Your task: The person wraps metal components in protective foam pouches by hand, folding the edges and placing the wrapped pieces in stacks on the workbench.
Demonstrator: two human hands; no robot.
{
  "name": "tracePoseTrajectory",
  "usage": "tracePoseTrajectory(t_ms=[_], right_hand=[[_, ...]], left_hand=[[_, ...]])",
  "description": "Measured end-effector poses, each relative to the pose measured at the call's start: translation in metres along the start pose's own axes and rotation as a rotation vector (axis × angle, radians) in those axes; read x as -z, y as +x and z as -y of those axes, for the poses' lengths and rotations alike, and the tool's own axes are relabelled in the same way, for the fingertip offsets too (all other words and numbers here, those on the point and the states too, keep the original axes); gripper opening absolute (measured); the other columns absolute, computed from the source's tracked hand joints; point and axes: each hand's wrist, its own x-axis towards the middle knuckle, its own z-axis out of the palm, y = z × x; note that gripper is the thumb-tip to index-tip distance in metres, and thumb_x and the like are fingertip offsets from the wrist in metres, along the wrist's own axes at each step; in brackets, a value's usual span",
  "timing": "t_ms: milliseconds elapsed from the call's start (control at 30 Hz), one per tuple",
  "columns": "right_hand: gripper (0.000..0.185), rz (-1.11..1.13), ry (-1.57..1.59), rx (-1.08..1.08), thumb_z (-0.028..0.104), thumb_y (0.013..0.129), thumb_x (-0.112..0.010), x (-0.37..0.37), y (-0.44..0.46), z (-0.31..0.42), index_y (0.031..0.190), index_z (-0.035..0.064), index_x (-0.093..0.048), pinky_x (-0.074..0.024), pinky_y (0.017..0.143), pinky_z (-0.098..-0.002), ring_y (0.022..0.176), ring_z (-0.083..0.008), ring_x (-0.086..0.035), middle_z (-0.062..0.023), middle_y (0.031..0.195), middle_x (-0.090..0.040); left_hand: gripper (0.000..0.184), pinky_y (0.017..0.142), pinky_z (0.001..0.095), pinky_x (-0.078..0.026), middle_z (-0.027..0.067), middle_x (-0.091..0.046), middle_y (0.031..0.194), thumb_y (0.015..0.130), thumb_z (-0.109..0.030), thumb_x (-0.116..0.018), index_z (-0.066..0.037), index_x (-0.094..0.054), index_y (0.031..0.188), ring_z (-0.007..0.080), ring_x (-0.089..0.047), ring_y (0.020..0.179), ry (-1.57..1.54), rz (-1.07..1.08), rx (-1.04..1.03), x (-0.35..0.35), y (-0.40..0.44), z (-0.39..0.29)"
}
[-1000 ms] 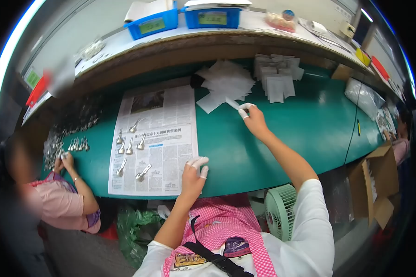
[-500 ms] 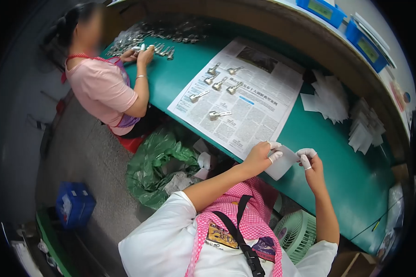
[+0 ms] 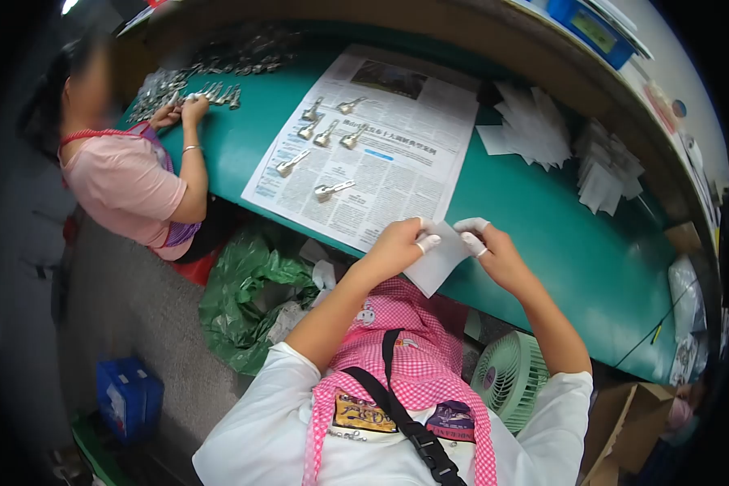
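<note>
The left hand (image 3: pixel 398 248) grips a thin white rectangular sheet (image 3: pixel 436 269) between thumb and fingers, while the right hand (image 3: pixel 502 254) is curled at its upper right corner; whether those fingertips pinch it, I cannot tell. White covers wrap the tips of both thumbs and forefingers. The sheet is over the near edge of the green bench (image 3: pixel 535 271). To its upper left, seven shiny metal pieces with slim stems (image 3: pixel 334 191) lie on a spread newspaper (image 3: pixel 397 178). Loose white sheets (image 3: pixel 535 130) are heaped right of the newspaper.
</note>
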Motion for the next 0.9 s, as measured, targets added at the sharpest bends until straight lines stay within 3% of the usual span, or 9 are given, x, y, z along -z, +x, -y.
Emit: tracePoseTrajectory(t_ms=[133, 233, 333, 433, 533, 633, 667, 767, 900], right_hand=[[0.017, 0.128, -0.164, -0.070, 0.012, 0.090, -0.058, 0.002, 0.007, 0.011, 0.100, -0.0008, -0.061, -0.0493, 0.071, -0.0326, 0.077, -0.0203, -0.062, -0.0120, 0.088, -0.065], [0.016, 0.105, -0.107, -0.082, 0.013, 0.090, -0.059, -0.003, 0.014, -0.001, 0.097, -0.0010, -0.061, -0.0491, 0.070, -0.0316, 0.076, -0.0178, -0.061, -0.0107, 0.086, -0.065], [0.016, 0.015, 0.068, -0.092, 0.013, 0.090, -0.059, -0.011, 0.023, -0.019, 0.096, -0.0012, -0.061, -0.0480, 0.067, -0.0297, 0.073, -0.0149, -0.058, -0.0077, 0.083, -0.063], [0.016, -0.023, 0.235, -0.220, 0.013, 0.090, -0.059, -0.010, 0.031, -0.018, 0.095, -0.0012, -0.059, -0.0464, 0.066, -0.0276, 0.073, -0.0130, -0.056, -0.0055, 0.080, -0.061], [0.016, 0.082, 0.285, -0.144, 0.014, 0.090, -0.059, -0.008, 0.035, -0.024, 0.097, -0.0005, -0.059, -0.0452, 0.066, -0.0261, 0.073, -0.0117, -0.054, -0.0044, 0.081, -0.060], [0.012, 0.185, 0.115, -0.070, 0.013, 0.092, -0.057, -0.007, 0.034, -0.018, 0.098, 0.0025, -0.057, -0.0438, 0.069, -0.0241, 0.079, -0.0081, -0.052, -0.0003, 0.087, -0.058], [0.015, 0.196, 0.118, -0.069, 0.013, 0.092, -0.056, -0.007, 0.034, -0.016, 0.103, 0.0026, -0.057, -0.0448, 0.070, -0.0254, 0.079, -0.0092, -0.053, -0.0009, 0.089, -0.058], [0.023, 0.037, 0.272, -0.126, 0.016, 0.092, -0.057, -0.013, 0.037, -0.016, 0.111, 0.0017, -0.055, -0.0461, 0.073, -0.0264, 0.083, -0.0111, -0.055, -0.0024, 0.091, -0.060], [0.034, 0.074, 0.301, -0.177, 0.020, 0.090, -0.061, -0.022, 0.034, -0.011, 0.114, -0.0033, -0.056, -0.0485, 0.075, -0.0281, 0.082, -0.0149, -0.059, -0.0085, 0.091, -0.062]], left_hand=[[0.027, 0.069, 0.0367, -0.049, 0.0177, -0.065, 0.082, 0.085, -0.019, -0.063, 0.001, -0.062, 0.102, 0.0293, -0.063, 0.073, -0.015, 0.008, 0.020, 0.006, 0.002, 0.002], [0.023, 0.077, 0.0336, -0.048, 0.0130, -0.064, 0.095, 0.084, -0.014, -0.065, -0.002, -0.063, 0.104, 0.0232, -0.061, 0.086, 0.108, -0.061, 0.019, 0.011, 0.001, -0.006], [0.028, 0.085, 0.0372, -0.046, 0.0147, -0.057, 0.116, 0.081, -0.014, -0.069, -0.004, -0.063, 0.107, 0.0279, -0.056, 0.102, 0.592, -0.605, -0.451, 0.011, 0.003, 0.000], [0.030, 0.091, 0.0414, -0.043, 0.0143, -0.050, 0.124, 0.076, -0.016, -0.072, -0.006, -0.064, 0.104, 0.0340, -0.048, 0.112, 0.415, -0.620, -0.503, 0.012, 0.004, 0.005], [0.030, 0.086, 0.0376, -0.046, 0.0131, -0.058, 0.112, 0.077, -0.015, -0.072, -0.003, -0.064, 0.104, 0.0295, -0.056, 0.100, 0.412, -0.652, -0.429, 0.021, 0.008, 0.000], [0.029, 0.078, 0.0298, -0.048, 0.0072, -0.065, 0.099, 0.082, -0.012, -0.069, 0.000, -0.061, 0.107, 0.0155, -0.060, 0.086, -0.099, -0.036, 0.116, 0.030, 0.002, -0.005], [0.025, 0.072, 0.0258, -0.049, 0.0050, -0.066, 0.087, 0.084, -0.011, -0.067, 0.003, -0.060, 0.104, 0.0103, -0.060, 0.078, -0.186, 0.015, 0.178, 0.024, 0.004, 0.015], [0.024, 0.073, 0.0259, -0.050, 0.0095, -0.067, 0.091, 0.085, -0.009, -0.066, 0.005, -0.060, 0.105, 0.0128, -0.062, 0.081, -0.350, -0.273, 0.175, 0.011, 0.007, 0.017], [0.024, 0.075, 0.0245, -0.049, 0.0107, -0.065, 0.098, 0.090, -0.007, -0.060, 0.006, -0.054, 0.110, 0.0134, -0.061, 0.085, -0.700, -0.588, 0.127, 0.006, 0.018, 0.023]])
